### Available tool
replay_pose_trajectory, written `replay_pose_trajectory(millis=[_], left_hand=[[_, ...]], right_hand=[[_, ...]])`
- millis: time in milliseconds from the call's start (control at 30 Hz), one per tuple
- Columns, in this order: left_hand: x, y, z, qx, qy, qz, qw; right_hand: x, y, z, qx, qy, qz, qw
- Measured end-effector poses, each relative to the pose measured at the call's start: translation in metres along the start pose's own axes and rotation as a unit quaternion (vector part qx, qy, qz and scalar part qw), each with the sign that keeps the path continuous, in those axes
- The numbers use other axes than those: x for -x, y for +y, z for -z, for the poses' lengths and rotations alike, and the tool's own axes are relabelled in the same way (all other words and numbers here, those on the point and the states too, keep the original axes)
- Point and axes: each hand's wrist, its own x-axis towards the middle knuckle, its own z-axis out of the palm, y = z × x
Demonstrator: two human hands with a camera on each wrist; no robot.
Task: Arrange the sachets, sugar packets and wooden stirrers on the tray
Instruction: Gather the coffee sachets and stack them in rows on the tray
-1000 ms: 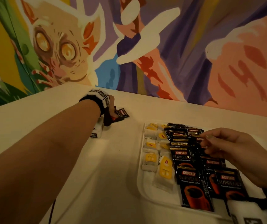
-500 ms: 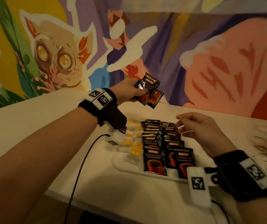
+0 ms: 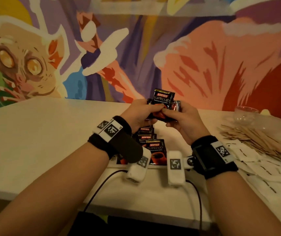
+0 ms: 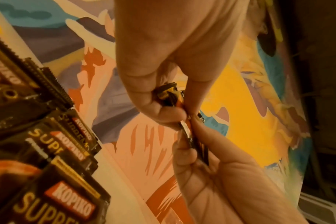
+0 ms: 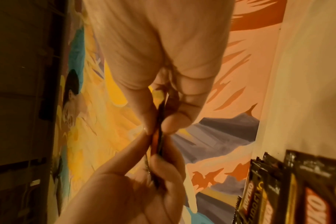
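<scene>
A small bunch of black Kopiko coffee sachets (image 3: 164, 99) is held upright above the tray by both hands. My left hand (image 3: 156, 109) pinches its lower left part and my right hand (image 3: 167, 114) pinches its lower right part, thumbs almost touching. The left wrist view shows the bunch (image 4: 169, 94) edge-on between my left fingers (image 4: 155, 106). In the right wrist view it (image 5: 160, 121) is edge-on too. Below, rows of the same sachets (image 3: 155, 147) lie on the white tray (image 3: 156, 166), mostly hidden by my wrists.
Wooden stirrers (image 3: 255, 140) lie in a loose heap on the table to the right, with white sugar packets (image 3: 264, 167) scattered in front of them. A clear glass bowl (image 3: 248, 116) stands behind. A painted wall closes the table's far side.
My left hand lifted the sachets from the far left of the table and carried them over the tray. My right hand rose from the tray and took hold of them too.
</scene>
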Motion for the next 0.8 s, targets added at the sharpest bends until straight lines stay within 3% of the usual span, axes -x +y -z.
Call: replay_pose_trajectory(millis=[200,333,467,667,800], left_hand=[[-0.004,-0.010,0.010,0.030,0.003,0.009,1.000],[-0.004,-0.016,0.021,0.142,-0.017,0.051,0.988],[-0.002,-0.013,0.029,0.217,0.004,0.049,0.975],[0.008,-0.014,0.031,0.183,-0.030,0.043,0.982],[0.012,-0.016,0.028,0.097,-0.041,0.017,0.994]], right_hand=[[-0.006,0.008,0.003,-0.002,0.006,-0.014,1.000],[-0.009,0.008,0.008,-0.046,0.022,-0.033,0.998],[-0.011,0.008,0.013,-0.081,0.061,-0.022,0.995],[-0.010,0.007,0.010,-0.172,0.072,-0.029,0.982],[-0.010,0.008,0.010,-0.086,0.028,-0.053,0.995]])
